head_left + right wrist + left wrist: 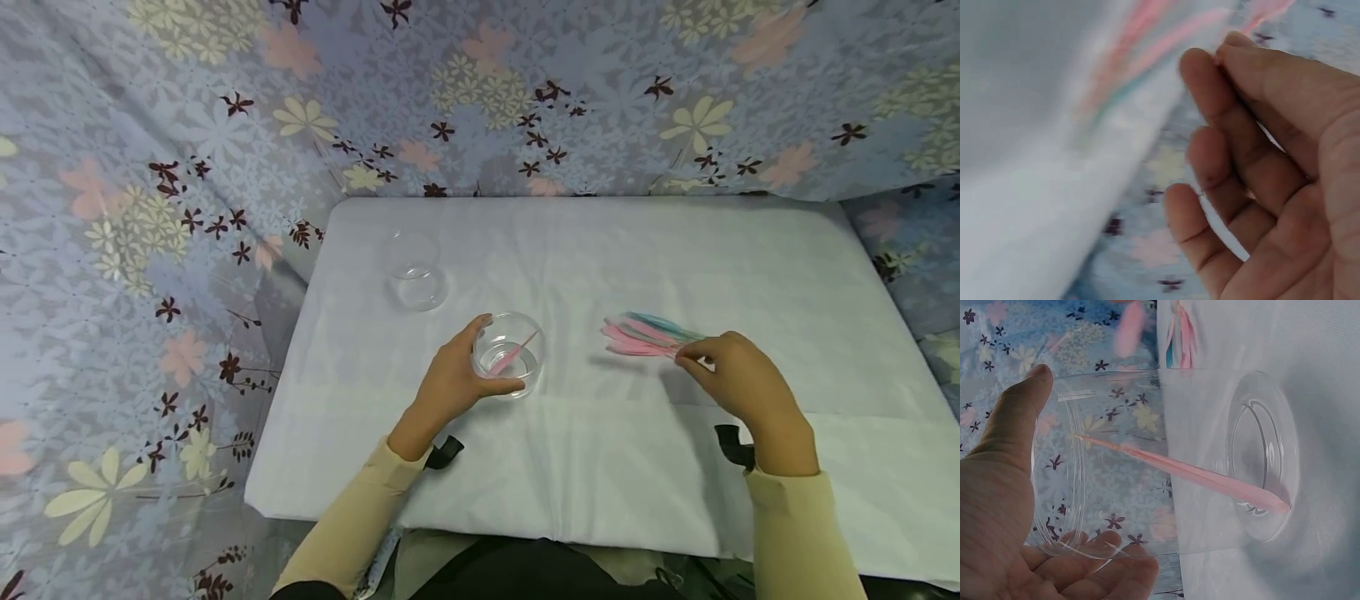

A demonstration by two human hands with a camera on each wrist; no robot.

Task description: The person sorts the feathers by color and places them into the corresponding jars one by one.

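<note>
My left hand [450, 375] grips a clear glass cup [1210, 387] near its rim, thumb on one side and fingers on the other. A pink feather [1204, 475] leans inside the cup, its thin quill end toward the mouth and its broad end at the base. My right hand [738, 375] pinches another pink feather [1266, 14] between thumb and index fingertips; the other fingers are loosely bent. Below and beside that hand lies a bunch of pink and blue feathers [637, 333], which it overlaps in the head view.
A second clear glass cup [412, 271] stands at the back left of the white-covered table [675, 250]. Floral cloth [480, 100] hangs behind the table and along its left side. Black straps [444, 454] show at both wrists.
</note>
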